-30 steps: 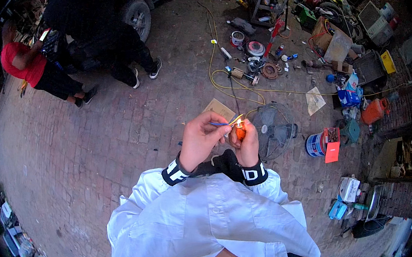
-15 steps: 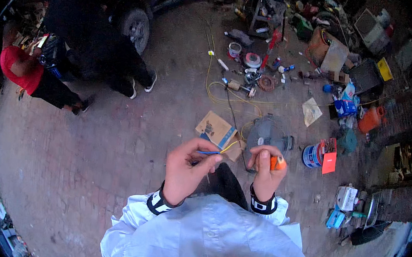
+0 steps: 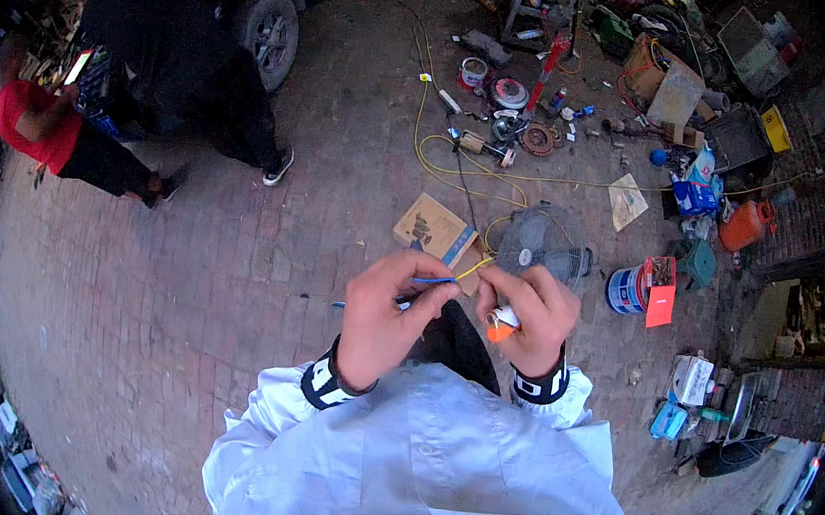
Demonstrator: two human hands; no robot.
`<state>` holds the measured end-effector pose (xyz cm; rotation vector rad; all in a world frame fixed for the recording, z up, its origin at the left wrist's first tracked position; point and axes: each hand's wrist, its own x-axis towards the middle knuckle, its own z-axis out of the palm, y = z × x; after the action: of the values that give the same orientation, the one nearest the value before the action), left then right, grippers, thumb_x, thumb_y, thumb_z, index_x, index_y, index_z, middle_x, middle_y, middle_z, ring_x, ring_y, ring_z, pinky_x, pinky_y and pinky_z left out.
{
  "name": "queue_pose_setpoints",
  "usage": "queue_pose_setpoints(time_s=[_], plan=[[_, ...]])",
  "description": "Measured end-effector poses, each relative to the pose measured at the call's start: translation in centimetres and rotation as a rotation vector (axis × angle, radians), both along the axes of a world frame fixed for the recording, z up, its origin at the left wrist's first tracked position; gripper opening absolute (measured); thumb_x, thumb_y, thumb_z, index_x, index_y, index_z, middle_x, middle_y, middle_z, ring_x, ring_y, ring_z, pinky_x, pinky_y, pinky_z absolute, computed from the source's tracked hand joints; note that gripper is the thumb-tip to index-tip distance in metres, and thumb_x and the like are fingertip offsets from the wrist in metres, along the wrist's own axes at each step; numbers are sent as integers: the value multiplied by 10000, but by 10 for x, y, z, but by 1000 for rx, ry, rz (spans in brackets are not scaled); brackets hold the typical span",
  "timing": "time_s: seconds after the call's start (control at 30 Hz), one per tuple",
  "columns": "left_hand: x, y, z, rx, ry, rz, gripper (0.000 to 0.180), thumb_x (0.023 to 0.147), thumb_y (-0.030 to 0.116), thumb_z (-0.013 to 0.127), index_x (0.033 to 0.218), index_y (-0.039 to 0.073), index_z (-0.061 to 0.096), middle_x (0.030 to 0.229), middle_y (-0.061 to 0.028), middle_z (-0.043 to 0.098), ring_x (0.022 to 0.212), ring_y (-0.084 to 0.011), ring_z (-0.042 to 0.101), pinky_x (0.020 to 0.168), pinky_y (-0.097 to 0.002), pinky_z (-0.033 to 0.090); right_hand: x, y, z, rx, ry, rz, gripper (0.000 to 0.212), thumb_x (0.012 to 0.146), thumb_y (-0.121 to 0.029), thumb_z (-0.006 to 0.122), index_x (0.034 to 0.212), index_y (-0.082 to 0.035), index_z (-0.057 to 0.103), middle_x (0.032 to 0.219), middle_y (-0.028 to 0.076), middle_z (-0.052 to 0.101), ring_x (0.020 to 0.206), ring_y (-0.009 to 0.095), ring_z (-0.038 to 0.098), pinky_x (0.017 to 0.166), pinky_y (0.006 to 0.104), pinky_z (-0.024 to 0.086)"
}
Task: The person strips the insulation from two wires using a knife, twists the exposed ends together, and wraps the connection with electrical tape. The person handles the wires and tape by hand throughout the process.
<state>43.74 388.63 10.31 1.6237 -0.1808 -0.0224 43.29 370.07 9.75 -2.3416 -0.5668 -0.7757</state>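
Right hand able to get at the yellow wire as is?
Likely yes: the right hand is close beside the yellow wire, nothing visibly between; the orange lighter sits lower in its grip.

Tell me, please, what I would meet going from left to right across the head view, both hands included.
Person in a red top → vehicle wheel → left hand → short yellow wire between the hands → right hand → blue-and-white bucket → orange jug.
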Motion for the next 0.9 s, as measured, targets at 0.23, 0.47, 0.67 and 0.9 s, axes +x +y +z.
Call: queue_pose_setpoints(time_s=[0.23, 0.47, 0.67, 0.9], plan=[[4, -6, -17, 70, -39, 30, 124, 796, 21, 709, 889, -7, 630, 798, -87, 638, 704, -152, 644, 625, -278, 529, 14, 7, -22, 93, -35, -32, 280, 607, -129, 781, 835, -66, 631, 683, 68, 544, 575, 249, 597, 498, 352, 437], [6, -13, -29, 25, -32, 41, 115, 812, 31, 701, 892, -5, 626, 795, -63, 633, 688, -126, 610, 606, -263, 498, 17, 8, -33, 113, -95, -142, 265, 622, -126, 791, 824, -66, 630, 686, 75, 562, 564, 247, 596, 480, 346, 437], [6, -14, -34, -23, -6, -10, 114, 844, 9, 683, 925, -7, 604, 780, -2, 614, 659, -41, 556, 559, -204, 453, 16, 5, -41, 162, -61, -183, 204, 661, -86, 759, 825, -67, 639, 673, 71, 565, 562, 231, 600, 492, 325, 449], [12, 4, -29, -67, 88, -16, 124, 840, -24, 664, 945, -4, 602, 800, -15, 615, 676, -71, 577, 596, -217, 466, 21, -23, -30, 617, 645, 110, 189, 924, -103, 568, 1033, -7, 689, 771, 39, 658, 685, 84, 582, 616, 228, 445]])
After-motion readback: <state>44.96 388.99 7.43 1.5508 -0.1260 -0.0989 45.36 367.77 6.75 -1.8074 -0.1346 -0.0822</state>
